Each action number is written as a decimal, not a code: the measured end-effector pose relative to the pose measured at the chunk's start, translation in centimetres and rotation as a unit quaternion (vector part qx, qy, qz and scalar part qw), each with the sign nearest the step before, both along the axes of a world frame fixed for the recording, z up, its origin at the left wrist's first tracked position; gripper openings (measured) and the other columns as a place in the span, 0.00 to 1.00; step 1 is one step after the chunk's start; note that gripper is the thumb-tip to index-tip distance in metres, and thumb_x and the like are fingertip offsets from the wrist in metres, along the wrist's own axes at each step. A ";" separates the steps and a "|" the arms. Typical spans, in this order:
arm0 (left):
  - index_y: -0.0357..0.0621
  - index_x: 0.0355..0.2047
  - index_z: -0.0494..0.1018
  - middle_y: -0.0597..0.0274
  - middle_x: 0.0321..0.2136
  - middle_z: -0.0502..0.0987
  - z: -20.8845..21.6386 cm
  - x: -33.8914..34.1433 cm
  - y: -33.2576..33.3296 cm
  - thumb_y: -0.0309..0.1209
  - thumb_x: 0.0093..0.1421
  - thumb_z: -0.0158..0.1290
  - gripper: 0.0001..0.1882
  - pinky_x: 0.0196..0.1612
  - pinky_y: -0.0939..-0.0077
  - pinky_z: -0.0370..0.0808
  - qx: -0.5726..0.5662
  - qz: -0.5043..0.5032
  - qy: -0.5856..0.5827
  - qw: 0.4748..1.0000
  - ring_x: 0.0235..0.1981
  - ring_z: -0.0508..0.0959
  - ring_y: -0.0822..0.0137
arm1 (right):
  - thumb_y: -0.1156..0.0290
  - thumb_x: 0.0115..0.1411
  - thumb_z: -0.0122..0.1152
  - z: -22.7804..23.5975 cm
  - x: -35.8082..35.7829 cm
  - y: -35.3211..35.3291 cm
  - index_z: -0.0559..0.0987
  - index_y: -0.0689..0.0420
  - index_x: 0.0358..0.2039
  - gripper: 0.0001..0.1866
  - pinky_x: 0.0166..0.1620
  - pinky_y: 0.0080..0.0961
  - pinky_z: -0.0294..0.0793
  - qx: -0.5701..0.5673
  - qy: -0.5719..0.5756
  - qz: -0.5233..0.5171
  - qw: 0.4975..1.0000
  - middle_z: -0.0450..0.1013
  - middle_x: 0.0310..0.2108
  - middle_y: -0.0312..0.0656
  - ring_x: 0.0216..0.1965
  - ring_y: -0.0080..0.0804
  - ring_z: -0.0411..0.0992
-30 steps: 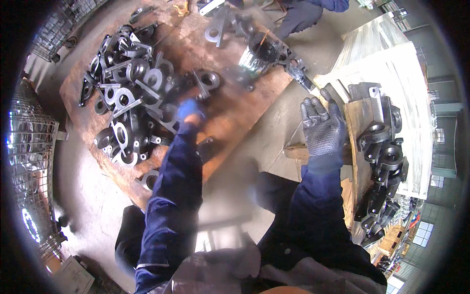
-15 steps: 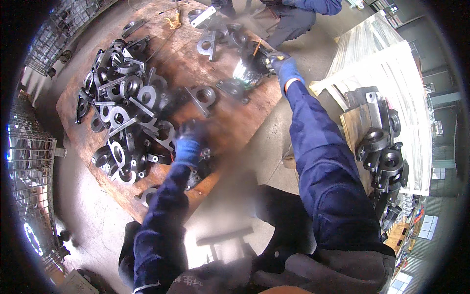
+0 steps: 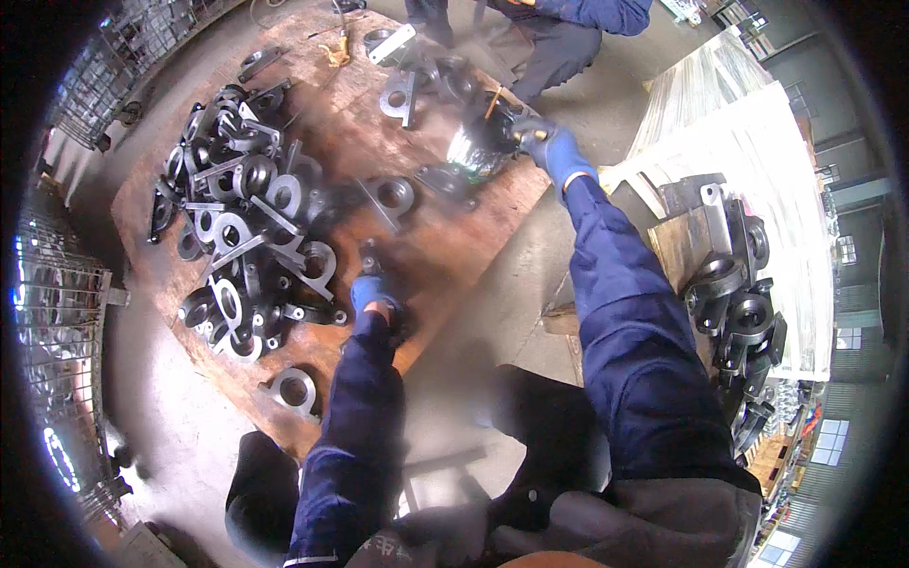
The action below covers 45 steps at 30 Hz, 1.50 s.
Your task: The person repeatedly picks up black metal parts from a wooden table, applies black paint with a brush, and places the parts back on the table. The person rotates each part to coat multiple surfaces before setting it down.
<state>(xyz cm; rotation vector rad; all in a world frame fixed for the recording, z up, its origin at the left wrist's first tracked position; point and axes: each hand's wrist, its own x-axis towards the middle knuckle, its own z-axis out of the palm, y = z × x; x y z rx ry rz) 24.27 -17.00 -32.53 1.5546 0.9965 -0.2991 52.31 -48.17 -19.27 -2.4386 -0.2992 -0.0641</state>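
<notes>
Brown worktop [image 3: 450,275]: black housings [image 3: 232,232] heaped toward its left edge; single housing [image 3: 295,390] near the bottom corner. My left hand [image 3: 370,287], gloved, beside a dark part [image 3: 400,327] at the lower right edge; opening and hold too blurred to tell. My right hand [image 3: 551,151], fingers curled, beside a shiny container [image 3: 464,150], right corner; contents unclear.

Tabletop [image 3: 473,232]: a heap of brackets [image 3: 232,232] covers its left side.
Near corner: one lone bracket [image 3: 294,390] sits on the near side of the heap.
Left hand [image 3: 372,286]: over the tabletop, right of the heap.
Right hand [image 3: 549,148]: just right of the container [image 3: 466,150], by the right edge.
Right, off the table: more brackets [image 3: 748,320] beside a wooden block [image 3: 684,241].
Far left: cages [image 3: 62,317] on the floor.
Over behind: a co-worker [image 3: 568,49], past the far edge.
</notes>
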 end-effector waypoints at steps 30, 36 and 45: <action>0.41 0.49 0.73 0.65 0.40 0.76 33.8 -25.9 15.4 0.28 0.63 0.56 0.14 0.40 0.75 0.77 0.143 -0.017 -0.436 0.888 0.38 0.76 0.70 | 0.69 0.65 0.58 23.1 -32.6 19.0 0.76 0.62 0.52 0.17 0.55 0.45 0.75 0.746 0.426 0.273 0.432 0.76 0.42 0.49 0.45 0.39 0.76; 0.41 0.50 0.72 0.64 0.39 0.76 34.1 -27.2 17.6 0.29 0.60 0.61 0.18 0.38 0.74 0.79 0.185 0.012 -0.493 0.850 0.36 0.77 0.71 | 0.69 0.64 0.59 25.1 -41.3 24.9 0.75 0.64 0.50 0.17 0.54 0.43 0.79 0.655 0.446 0.315 0.523 0.79 0.35 0.51 0.44 0.45 0.78; 0.37 0.48 0.73 0.58 0.33 0.79 37.5 -25.7 18.6 0.34 0.53 0.64 0.24 0.36 0.71 0.78 0.550 -0.004 -0.540 0.638 0.33 0.80 0.63 | 0.59 0.65 0.60 24.4 -43.1 28.4 0.77 0.65 0.46 0.19 0.44 0.32 0.78 0.436 0.135 0.395 0.798 0.78 0.38 0.46 0.39 0.33 0.77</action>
